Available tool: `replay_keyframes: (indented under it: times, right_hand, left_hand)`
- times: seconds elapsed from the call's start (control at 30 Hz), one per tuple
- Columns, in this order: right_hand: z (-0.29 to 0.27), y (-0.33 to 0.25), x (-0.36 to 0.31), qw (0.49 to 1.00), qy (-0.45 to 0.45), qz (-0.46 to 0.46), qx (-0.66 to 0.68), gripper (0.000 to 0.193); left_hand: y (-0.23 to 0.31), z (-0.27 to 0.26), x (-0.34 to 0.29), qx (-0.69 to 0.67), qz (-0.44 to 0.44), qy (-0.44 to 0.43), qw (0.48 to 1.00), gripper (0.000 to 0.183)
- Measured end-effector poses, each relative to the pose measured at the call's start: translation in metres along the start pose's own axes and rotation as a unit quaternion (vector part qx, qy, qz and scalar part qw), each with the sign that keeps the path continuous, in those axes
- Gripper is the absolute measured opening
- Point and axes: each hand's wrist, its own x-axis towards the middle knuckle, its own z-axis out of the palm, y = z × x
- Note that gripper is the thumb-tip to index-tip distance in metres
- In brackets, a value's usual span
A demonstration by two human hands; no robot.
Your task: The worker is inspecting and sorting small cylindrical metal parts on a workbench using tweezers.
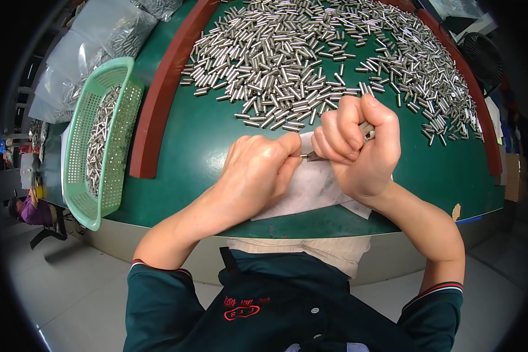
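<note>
My left hand (255,167) is closed in a pinch, its thumb and forefinger on a small metal pin (304,156) whose end sticks out to the right. Just right of it, my right hand (364,144) is curled into a fist around a hand tool with a pale handle (367,127). Its narrow dark metal tip (315,156) comes out by the little finger and meets or nearly meets the pin's end. The tool's exact kind is hidden by my fingers. Beneath both hands lies a smudged white sheet (299,190) at the front of the green tabletop (188,126).
A large heap of metal pins (276,53) spreads behind my hands, with more pins (434,82) at the right. Dark red rails (152,135) border the work area. On the left stands a green plastic basket (76,188) of pins, beside clear bags (108,35). Another person (35,211) sits far left.
</note>
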Motion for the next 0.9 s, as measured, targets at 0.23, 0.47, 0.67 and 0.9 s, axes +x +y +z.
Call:
replay_keyframes:
  times: [0.23,0.47,0.67,0.9]
  right_hand:
    - [-0.009,-0.034,0.011,0.997,-0.012,-0.038,0.065,0.042]
    - [-0.044,-0.045,0.031,0.989,0.029,0.063,0.132,0.041]
    - [-0.039,-0.049,0.024,0.999,0.012,-0.019,0.034,0.041]
    - [-0.037,-0.038,0.023,0.994,0.014,-0.058,-0.090,0.040]
  left_hand:
    - [-0.004,-0.023,0.007,-0.401,-0.151,-0.016,0.904,0.008]
    - [-0.031,-0.038,0.013,-0.709,-0.169,0.037,0.684,0.019]
    - [-0.033,-0.036,0.011,-0.694,-0.190,0.050,0.692,0.023]
    - [-0.037,-0.054,0.010,-0.474,-0.204,0.104,0.850,0.019]
